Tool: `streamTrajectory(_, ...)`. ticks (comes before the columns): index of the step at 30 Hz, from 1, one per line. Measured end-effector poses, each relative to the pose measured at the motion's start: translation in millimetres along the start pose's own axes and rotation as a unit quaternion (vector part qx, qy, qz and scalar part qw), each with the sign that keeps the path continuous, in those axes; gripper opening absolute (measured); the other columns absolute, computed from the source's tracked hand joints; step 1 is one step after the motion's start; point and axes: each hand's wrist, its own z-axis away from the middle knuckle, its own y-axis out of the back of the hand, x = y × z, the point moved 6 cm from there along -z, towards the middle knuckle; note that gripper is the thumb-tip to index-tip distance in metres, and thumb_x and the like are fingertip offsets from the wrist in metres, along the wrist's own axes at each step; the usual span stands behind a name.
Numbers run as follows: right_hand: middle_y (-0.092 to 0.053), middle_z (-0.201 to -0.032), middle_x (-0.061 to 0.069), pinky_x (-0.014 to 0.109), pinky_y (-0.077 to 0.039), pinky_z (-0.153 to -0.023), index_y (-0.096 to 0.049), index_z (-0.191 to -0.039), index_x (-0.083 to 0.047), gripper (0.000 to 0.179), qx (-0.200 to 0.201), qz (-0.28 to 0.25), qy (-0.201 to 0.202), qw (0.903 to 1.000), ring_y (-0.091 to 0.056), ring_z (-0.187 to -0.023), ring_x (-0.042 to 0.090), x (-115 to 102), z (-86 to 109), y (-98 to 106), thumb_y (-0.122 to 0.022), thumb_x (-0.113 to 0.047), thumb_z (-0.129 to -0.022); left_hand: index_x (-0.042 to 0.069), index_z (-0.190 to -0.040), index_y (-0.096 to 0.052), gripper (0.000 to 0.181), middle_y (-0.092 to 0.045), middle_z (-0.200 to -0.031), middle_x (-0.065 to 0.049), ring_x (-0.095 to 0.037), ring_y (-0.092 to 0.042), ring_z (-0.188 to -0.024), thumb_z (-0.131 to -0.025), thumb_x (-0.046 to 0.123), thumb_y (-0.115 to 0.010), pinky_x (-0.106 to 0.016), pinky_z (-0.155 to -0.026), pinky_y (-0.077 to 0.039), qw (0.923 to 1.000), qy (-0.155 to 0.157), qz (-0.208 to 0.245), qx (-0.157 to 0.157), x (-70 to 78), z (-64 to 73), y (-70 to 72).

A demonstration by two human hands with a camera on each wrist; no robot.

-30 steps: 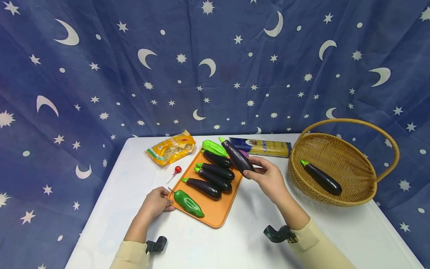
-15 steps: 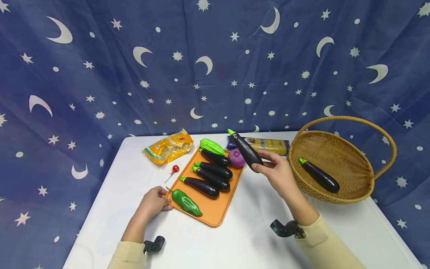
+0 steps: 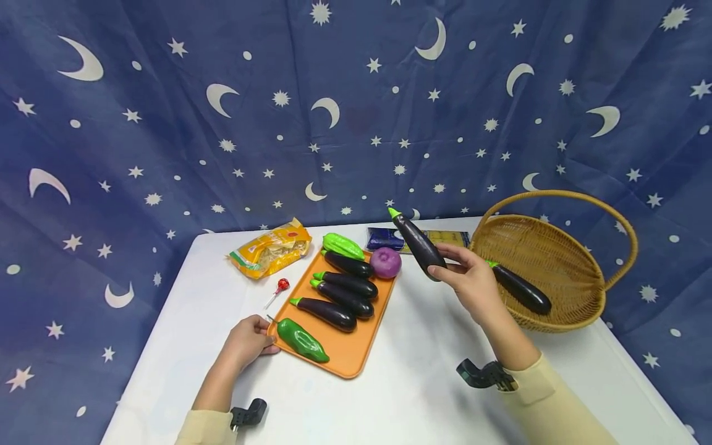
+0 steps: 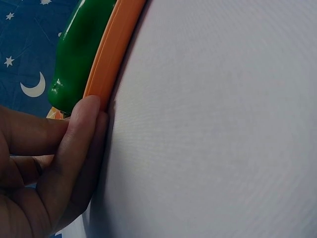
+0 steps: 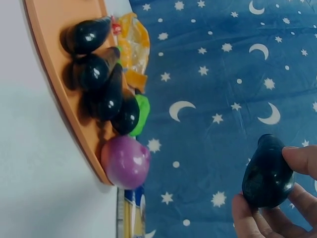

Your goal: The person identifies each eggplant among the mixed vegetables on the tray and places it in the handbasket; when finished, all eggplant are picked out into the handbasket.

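Note:
My right hand (image 3: 471, 285) grips an eggplant (image 3: 418, 244) by its thick end, green cap tilted up and left, in the air between tray and basket. The right wrist view shows thumb and fingers around this eggplant (image 5: 267, 173). My left hand (image 3: 245, 341) pinches the near left corner of the orange tray (image 3: 356, 355); the left wrist view has the thumb on the tray rim (image 4: 101, 82). On the tray lie a green pepper (image 3: 303, 341), several eggplants (image 3: 325, 314), a purple onion (image 3: 385, 262) and a ridged light-green vegetable (image 3: 343, 245).
At the right stands a wicker basket (image 3: 542, 247) with a tall handle and one eggplant (image 3: 523, 289) inside. Behind the tray lies a spaghetti pack (image 3: 453, 238). A yellow bag (image 3: 271, 249) and a red lollipop (image 3: 282, 285) lie left of the tray.
My right hand has carried the eggplant rightward from over the tray toward the basket, uncovering the onion. My left hand stays at the tray corner. The head view has shifted slightly.

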Motion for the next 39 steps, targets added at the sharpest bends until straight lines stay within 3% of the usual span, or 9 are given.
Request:
streamTrajectory(7,-0.060,-0.134,0.013,0.021,-0.054,-0.085,-0.059,-0.137,-0.009,0.056,0.011,0.007,0.006,0.9999,-0.064,-0.111,0.026,-0.7,1.5,16.4,-0.080,-0.020,-0.087,-0.007,-0.111,-0.056,0.024,-0.055,-0.091,-0.014,-0.016,-0.069,-0.068,-0.090,-0.006,-0.066,-0.031,-0.065,-0.064,1.0000,0.001,0.000,0.001,-2.5,0.5,-0.3)
streamTrajectory(16,-0.057,-0.139,0.012,0.037,-0.051,-0.097,-0.058,-0.140,-0.012,0.059,0.033,0.027,-0.016,0.9990,-0.060,-0.118,0.030,2.2,3.6,32.8,-0.080,-0.025,-0.087,-0.008,-0.113,-0.056,0.025,-0.055,-0.092,-0.015,-0.016,-0.068,-0.068,-0.090,-0.006,-0.066,-0.031,-0.065,-0.063,1.0000,-0.003,-0.003,-0.001,-2.7,1.2,-0.4)
streamTrajectory(22,-0.056,-0.140,0.012,0.019,-0.054,-0.085,-0.057,-0.141,-0.014,0.060,0.040,0.025,-0.027,0.9985,-0.059,-0.120,0.030,5.6,5.9,42.6,-0.080,-0.026,-0.087,-0.009,-0.113,-0.056,0.026,-0.055,-0.092,-0.014,-0.016,-0.069,-0.068,-0.089,-0.007,-0.066,-0.030,-0.065,-0.063,0.9999,-0.009,-0.004,-0.003,-3.9,0.2,0.0)
streamTrajectory(26,-0.055,-0.140,0.012,0.014,-0.054,-0.080,-0.057,-0.141,-0.013,0.061,0.048,0.015,-0.036,0.9981,-0.059,-0.120,0.029,6.6,7.6,49.6,-0.081,-0.026,-0.087,-0.009,-0.113,-0.055,0.027,-0.055,-0.093,-0.014,-0.016,-0.069,-0.068,-0.089,-0.006,-0.067,-0.031,-0.065,-0.063,0.9999,-0.011,-0.004,-0.004,-3.5,-0.1,0.7)
streamTrajectory(39,-0.054,-0.141,0.012,0.018,-0.056,-0.076,-0.055,-0.143,-0.013,0.063,0.063,0.011,-0.029,0.9975,-0.061,-0.109,0.007,14.2,14.0,78.3,-0.080,-0.030,-0.088,-0.011,-0.113,-0.055,0.027,-0.055,-0.091,-0.014,-0.015,-0.068,-0.067,-0.088,-0.008,-0.067,-0.031,-0.064,-0.063,0.9997,-0.026,0.001,-0.006,-0.6,0.5,-0.1)
